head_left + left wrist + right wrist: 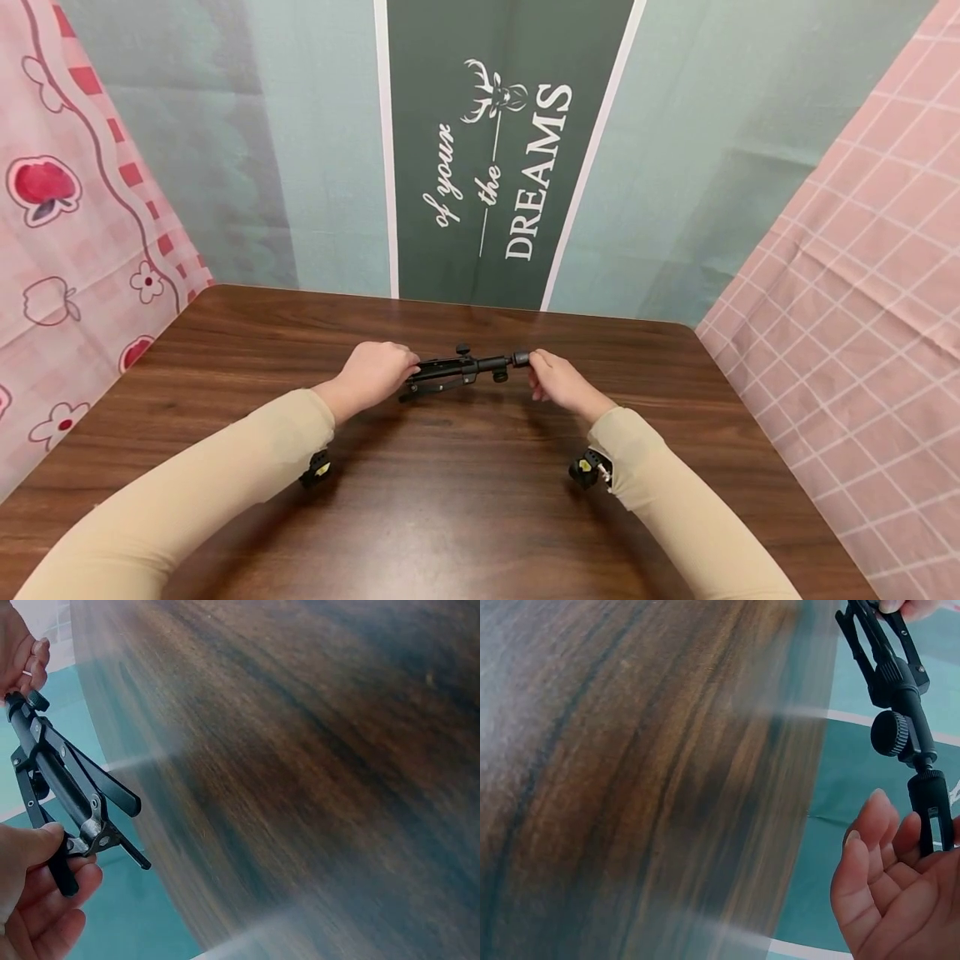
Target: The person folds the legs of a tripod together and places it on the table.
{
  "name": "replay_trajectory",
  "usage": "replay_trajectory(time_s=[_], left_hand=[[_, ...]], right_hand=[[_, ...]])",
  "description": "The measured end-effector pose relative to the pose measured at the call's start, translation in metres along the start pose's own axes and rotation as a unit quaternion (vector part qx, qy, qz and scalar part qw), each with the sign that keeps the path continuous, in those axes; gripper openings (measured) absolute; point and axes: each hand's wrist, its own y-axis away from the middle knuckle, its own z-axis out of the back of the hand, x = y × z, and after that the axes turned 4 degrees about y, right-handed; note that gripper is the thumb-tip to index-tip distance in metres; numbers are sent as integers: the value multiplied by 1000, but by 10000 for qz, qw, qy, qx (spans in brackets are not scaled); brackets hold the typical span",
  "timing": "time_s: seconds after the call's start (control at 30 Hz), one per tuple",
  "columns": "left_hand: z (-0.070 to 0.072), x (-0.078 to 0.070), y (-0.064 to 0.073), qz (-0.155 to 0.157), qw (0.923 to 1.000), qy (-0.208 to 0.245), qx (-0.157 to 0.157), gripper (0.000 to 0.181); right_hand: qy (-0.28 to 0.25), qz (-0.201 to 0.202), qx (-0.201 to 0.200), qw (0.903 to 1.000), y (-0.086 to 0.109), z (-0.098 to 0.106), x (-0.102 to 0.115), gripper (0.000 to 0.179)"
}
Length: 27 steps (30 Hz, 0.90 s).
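Observation:
A small black tripod [491,364] is held lengthwise between the two hands above the table. My left hand [375,372] pinches it at the leg end; in the left wrist view the thumb [46,838] presses on one leg, while other legs and their hinged braces [94,825] spread slightly from the central tube. At the opposite end, my right hand [558,381] grips the slotted head [930,796], with its fingers [870,855] curled beside it. A ridged round knob [889,733] sticks out from the tube near that head.
The brown wooden table [442,500] runs beneath both arms. Behind it hangs a green cloth [480,275] with white lettering, and pink patterned cloths [847,275] close in the sides. A black wrist camera [585,468] sits under each sleeve cuff.

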Motion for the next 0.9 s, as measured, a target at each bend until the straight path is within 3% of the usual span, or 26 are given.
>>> replay_trajectory(time_s=[0.63,0.9], left_hand=[[-1,2,-10,54,9998,-132,147,9],[-4,2,-15,69,9997,-83,239,9]], right_hand=[[-184,-79,196,9996,-2,-4,-8,33],[-202,-325,292,9988,-5,-5,-12,36]])
